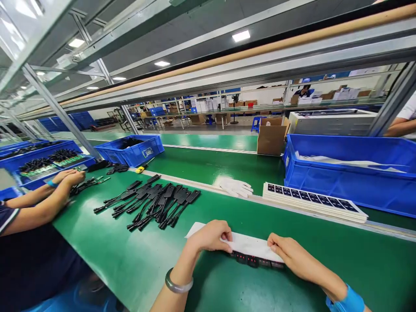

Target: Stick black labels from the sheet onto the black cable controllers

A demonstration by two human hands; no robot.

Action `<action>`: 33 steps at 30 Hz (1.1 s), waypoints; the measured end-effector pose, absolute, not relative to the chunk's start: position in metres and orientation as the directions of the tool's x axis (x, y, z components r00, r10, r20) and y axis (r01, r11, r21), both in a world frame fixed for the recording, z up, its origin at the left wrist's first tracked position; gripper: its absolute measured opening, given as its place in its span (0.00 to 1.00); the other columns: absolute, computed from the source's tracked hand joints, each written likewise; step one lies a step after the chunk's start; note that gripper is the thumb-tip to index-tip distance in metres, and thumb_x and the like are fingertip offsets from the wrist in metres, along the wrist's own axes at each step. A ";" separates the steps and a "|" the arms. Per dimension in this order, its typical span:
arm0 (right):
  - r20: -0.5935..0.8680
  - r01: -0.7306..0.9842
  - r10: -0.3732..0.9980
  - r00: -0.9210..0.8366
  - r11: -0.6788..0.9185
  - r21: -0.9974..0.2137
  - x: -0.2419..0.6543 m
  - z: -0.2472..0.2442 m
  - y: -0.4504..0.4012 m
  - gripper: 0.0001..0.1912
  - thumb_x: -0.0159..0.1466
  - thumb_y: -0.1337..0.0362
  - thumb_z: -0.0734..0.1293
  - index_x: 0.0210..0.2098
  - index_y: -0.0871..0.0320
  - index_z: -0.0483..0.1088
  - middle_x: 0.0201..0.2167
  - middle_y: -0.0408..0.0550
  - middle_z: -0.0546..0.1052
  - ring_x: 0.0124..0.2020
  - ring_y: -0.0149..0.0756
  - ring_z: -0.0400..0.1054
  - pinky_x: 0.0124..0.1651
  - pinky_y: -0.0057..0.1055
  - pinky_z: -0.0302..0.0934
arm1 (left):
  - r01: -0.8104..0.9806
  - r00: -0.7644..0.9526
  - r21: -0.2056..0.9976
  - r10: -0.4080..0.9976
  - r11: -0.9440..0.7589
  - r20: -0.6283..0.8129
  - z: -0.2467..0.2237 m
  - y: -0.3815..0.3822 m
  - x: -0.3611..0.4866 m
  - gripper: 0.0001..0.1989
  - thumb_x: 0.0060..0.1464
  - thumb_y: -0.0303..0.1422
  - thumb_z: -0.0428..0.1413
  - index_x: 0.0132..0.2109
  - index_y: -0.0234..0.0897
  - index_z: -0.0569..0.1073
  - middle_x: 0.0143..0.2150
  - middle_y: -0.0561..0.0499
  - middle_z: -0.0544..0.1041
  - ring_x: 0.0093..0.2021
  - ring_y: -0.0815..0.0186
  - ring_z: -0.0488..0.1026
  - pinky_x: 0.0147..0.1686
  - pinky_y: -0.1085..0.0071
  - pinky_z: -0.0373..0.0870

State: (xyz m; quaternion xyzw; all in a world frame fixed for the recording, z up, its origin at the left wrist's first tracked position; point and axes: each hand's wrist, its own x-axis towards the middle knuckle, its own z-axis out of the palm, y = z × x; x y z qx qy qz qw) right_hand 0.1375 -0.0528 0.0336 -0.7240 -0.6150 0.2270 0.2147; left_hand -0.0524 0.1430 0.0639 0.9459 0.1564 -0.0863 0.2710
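Note:
My left hand, with a bangle at its wrist, pinches the near edge of a white paper strip. At the strip's other end my right hand is closed on it, thumb against fingers. Along the strip's lower edge shows a row of black pieces with small red marks; whether they are attached to it I cannot tell. Left of my hands lies a pile of black cabled modules on the green table. Beyond the strip is a white glove, and right of it a stack of white sheets with black labels.
A large blue bin holding white sheets stands at the right, beside a cardboard box. At the left, a co-worker's hands work near cabled boards. Another blue bin and a yellow tool sit farther back. Metal rails cross overhead.

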 end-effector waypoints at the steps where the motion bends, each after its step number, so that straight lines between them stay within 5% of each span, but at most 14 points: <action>1: -0.070 0.790 0.988 0.141 -0.154 -0.593 0.138 0.034 -0.053 0.12 0.67 0.61 0.50 0.30 0.53 0.59 0.26 0.43 0.69 0.29 0.36 0.63 0.32 0.30 0.52 | 0.365 0.928 0.463 0.274 -0.808 -0.254 0.065 0.147 -0.057 0.10 0.43 0.37 0.65 0.33 0.39 0.76 0.36 0.53 0.76 0.35 0.66 0.72 0.33 0.76 0.62; 7: -0.099 0.748 0.986 0.130 -0.164 -0.644 0.139 0.040 -0.055 0.10 0.65 0.59 0.54 0.32 0.53 0.62 0.27 0.43 0.70 0.29 0.36 0.63 0.31 0.30 0.52 | 0.486 0.872 0.359 0.418 -0.796 -0.253 0.058 0.146 -0.055 0.07 0.51 0.36 0.59 0.30 0.37 0.74 0.31 0.49 0.74 0.36 0.61 0.71 0.32 0.72 0.60; 15: -0.117 0.756 0.985 0.126 -0.172 -0.631 0.146 0.030 -0.057 0.12 0.64 0.55 0.54 0.27 0.53 0.58 0.26 0.44 0.69 0.30 0.39 0.62 0.33 0.31 0.53 | 0.385 0.920 0.471 0.287 -0.794 -0.268 0.072 0.195 -0.102 0.11 0.44 0.41 0.63 0.33 0.40 0.76 0.36 0.54 0.73 0.38 0.68 0.71 0.36 0.78 0.63; 21: -0.120 0.746 0.984 0.132 -0.179 -0.641 0.145 0.025 -0.055 0.13 0.64 0.55 0.52 0.27 0.53 0.57 0.27 0.44 0.68 0.30 0.39 0.62 0.34 0.32 0.53 | 0.496 0.862 0.467 0.482 -0.732 -0.160 0.048 0.197 -0.106 0.07 0.53 0.36 0.56 0.33 0.36 0.72 0.36 0.51 0.69 0.39 0.64 0.68 0.42 0.70 0.62; 25: -0.085 0.725 0.982 0.170 -0.183 -0.664 0.145 0.029 -0.057 0.15 0.65 0.53 0.52 0.27 0.54 0.57 0.25 0.43 0.66 0.28 0.37 0.59 0.33 0.32 0.52 | 0.483 0.835 0.585 0.543 -0.652 -0.085 0.039 0.195 -0.102 0.09 0.55 0.37 0.52 0.34 0.35 0.70 0.38 0.48 0.69 0.41 0.63 0.67 0.45 0.66 0.61; 28: -0.081 0.611 0.986 0.146 -0.154 -0.777 0.149 0.043 -0.064 0.16 0.64 0.50 0.55 0.28 0.54 0.61 0.25 0.42 0.65 0.28 0.35 0.58 0.32 0.31 0.53 | 0.359 0.875 0.741 0.481 -0.568 -0.056 0.045 0.201 -0.113 0.14 0.54 0.42 0.54 0.41 0.35 0.70 0.40 0.48 0.72 0.42 0.63 0.68 0.44 0.68 0.63; 33: -0.182 0.179 0.943 0.279 -0.237 -0.955 0.157 0.063 -0.088 0.20 0.59 0.45 0.63 0.35 0.56 0.66 0.22 0.38 0.62 0.22 0.28 0.53 0.23 0.25 0.48 | 0.136 0.939 0.910 0.343 -0.393 0.008 0.059 0.196 -0.119 0.36 0.46 0.50 0.58 0.58 0.37 0.59 0.48 0.46 0.72 0.47 0.61 0.68 0.47 0.66 0.63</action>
